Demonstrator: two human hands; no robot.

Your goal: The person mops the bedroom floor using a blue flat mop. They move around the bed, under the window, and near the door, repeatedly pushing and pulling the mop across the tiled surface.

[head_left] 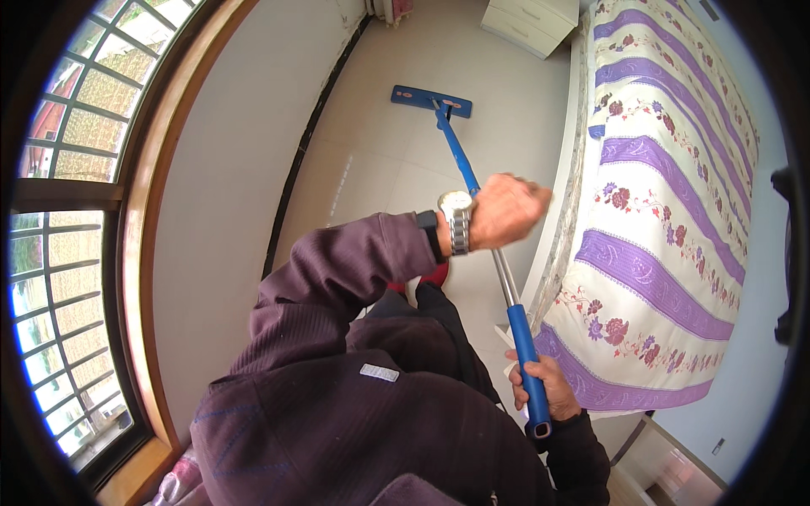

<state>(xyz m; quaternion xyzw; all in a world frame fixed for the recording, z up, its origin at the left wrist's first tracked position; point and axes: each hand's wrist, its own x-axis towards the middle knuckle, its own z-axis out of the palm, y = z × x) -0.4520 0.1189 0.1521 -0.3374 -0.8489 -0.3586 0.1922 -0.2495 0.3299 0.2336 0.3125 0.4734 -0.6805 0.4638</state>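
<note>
By the near corner of the bed point(666, 274), the right hand point(557, 388) wraps the handle point(521, 337) of the mop point(458, 152); the left hand point(509, 211) curls over the pole point(505, 278), its grip hidden. Ahead, the mop slants away from the bed, its head point(422, 99) nearer the left hand.

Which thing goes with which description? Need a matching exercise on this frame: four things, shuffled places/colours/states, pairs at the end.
Things:
1. Flat mop head
2. Right hand
3. Wristwatch
4. Bedspread

Descriptions:
A. Silver, with a metal link band
B. Cream and purple bands, with flowers
C. At the far end of the pole
D. Closed around the blue handle grip

Pairs: 1-C, 2-D, 3-A, 4-B
</note>
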